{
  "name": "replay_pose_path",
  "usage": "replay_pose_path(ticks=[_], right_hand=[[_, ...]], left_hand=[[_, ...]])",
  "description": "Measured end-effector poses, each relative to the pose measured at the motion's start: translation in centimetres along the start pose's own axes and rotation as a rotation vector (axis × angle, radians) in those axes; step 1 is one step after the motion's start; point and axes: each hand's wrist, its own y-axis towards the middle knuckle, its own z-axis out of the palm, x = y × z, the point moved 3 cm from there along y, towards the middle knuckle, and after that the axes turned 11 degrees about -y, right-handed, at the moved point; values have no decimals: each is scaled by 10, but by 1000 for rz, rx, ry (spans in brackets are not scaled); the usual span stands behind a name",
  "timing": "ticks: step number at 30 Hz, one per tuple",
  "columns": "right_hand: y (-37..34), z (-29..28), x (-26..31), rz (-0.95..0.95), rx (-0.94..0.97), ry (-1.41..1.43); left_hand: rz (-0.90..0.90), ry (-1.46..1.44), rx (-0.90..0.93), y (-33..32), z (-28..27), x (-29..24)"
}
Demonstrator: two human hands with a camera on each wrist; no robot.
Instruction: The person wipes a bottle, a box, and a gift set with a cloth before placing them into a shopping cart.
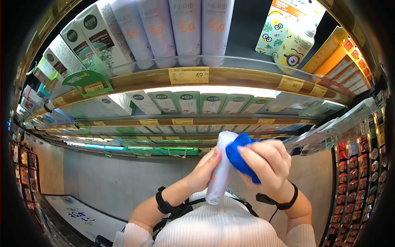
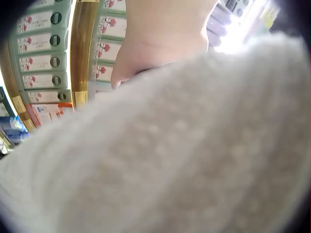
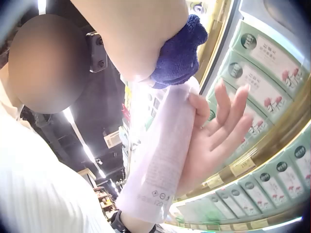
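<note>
My left hand point(image 1: 201, 171) holds a pale lilac spray can point(image 1: 215, 188), tilted in front of my chest, its top pointing toward the shelves. In the right wrist view the left thumb lies around the can point(image 3: 165, 145), while other fingers point(image 3: 231, 128) stretch out behind it. A bunched blue cloth point(image 1: 238, 158) is in the grip of my right hand point(image 1: 269, 164), against the can's upper end. The left wrist view is mostly filled by blurred ribbed white fabric point(image 2: 170, 155), with part of the left hand point(image 2: 163, 36) above it.
Similar lilac cans point(image 1: 185, 33) stand on the upper shelf, whose front edge point(image 1: 247, 76) carries price tags. Green-and-white boxes point(image 1: 212, 103) line the shelf below. A minion-decorated bottle point(image 1: 294, 49) is at upper right. Racks of small packages point(image 1: 349, 193) rise at right.
</note>
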Motion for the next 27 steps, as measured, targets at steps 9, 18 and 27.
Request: replay_pose_path(ticks=[9, 18, 27], right_hand=[[-27, 11, 38, -98, 123, 292], [-30, -7, 17, -114, 295, 381], [2, -2, 16, -93, 65, -165]], left_hand=[[317, -369, 115, 9, -6, -9], [239, -102, 0, 2, -8, -11], [100, 16, 110, -11, 15, -2]])
